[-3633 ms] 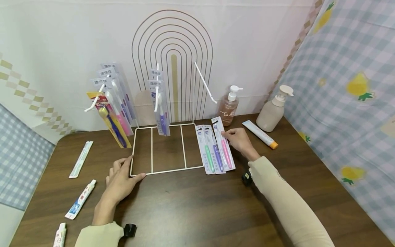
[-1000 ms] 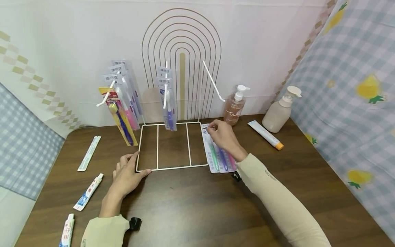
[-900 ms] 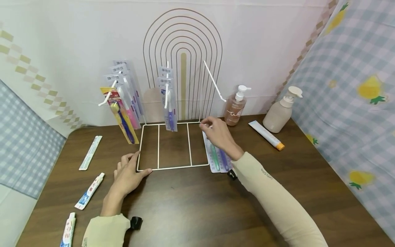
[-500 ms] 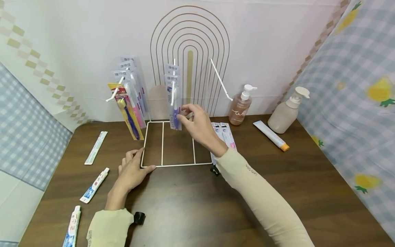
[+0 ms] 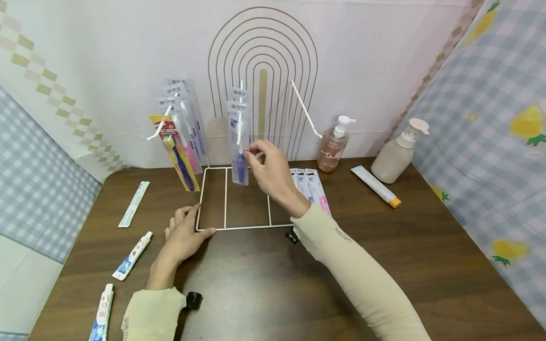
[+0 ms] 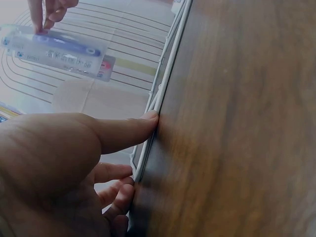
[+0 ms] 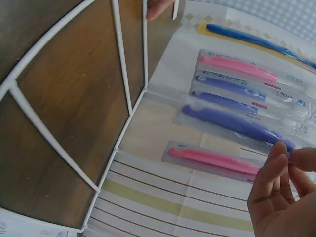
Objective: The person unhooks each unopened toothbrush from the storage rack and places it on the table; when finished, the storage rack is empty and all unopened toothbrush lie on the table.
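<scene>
My right hand (image 5: 273,171) has moved off the loose packs (image 5: 313,182), at one o'clock, and now pinches the edge of the front purple pack (image 5: 240,169) between thumb and finger, the other fingers loosely bent. That pack is near twelve o'clock, seemingly still threaded on the middle hook (image 5: 239,138), its lower end newly drawn toward me from the rear pack (image 5: 240,93). I judge that the work has shifted to this hook. My left hand (image 5: 184,237), between ten and eleven, stays spread around the rack's (image 5: 247,228) near corner, thumb and fingers touching the wire, likely steadying it.
</scene>
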Tool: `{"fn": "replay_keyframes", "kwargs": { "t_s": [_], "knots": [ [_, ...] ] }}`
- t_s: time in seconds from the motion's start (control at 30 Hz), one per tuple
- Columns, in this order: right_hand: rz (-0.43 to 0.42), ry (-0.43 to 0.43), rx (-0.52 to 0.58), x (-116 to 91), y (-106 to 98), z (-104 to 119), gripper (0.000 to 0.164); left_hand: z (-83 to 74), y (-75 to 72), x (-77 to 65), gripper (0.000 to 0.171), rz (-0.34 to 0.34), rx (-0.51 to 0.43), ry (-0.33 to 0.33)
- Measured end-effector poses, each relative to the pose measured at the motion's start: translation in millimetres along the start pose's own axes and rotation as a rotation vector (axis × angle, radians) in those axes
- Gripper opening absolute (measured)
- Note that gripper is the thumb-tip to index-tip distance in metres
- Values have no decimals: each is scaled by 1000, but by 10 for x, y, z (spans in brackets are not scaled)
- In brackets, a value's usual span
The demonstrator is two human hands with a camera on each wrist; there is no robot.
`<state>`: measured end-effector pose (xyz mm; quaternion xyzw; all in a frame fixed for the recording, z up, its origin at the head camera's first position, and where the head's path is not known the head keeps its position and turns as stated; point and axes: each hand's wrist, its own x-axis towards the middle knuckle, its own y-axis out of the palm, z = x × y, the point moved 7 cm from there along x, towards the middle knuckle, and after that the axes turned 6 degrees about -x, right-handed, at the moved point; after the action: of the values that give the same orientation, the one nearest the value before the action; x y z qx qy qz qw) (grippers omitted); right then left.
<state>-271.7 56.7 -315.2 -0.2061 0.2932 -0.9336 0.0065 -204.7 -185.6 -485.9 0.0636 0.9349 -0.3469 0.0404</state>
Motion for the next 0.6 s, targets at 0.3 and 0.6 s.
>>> {"fn": "replay_keyframes", "kwargs": {
  "t_s": [0.3, 0.6],
  "knots": [
    [-77, -20, 132, -183, -210, -158, 15, 9, 6, -1, 95, -9, 2, 4],
    [-63, 28, 101, -391, -404, -617, 18, -1, -1, -4, 96, 2, -6, -1]
  ]
}}
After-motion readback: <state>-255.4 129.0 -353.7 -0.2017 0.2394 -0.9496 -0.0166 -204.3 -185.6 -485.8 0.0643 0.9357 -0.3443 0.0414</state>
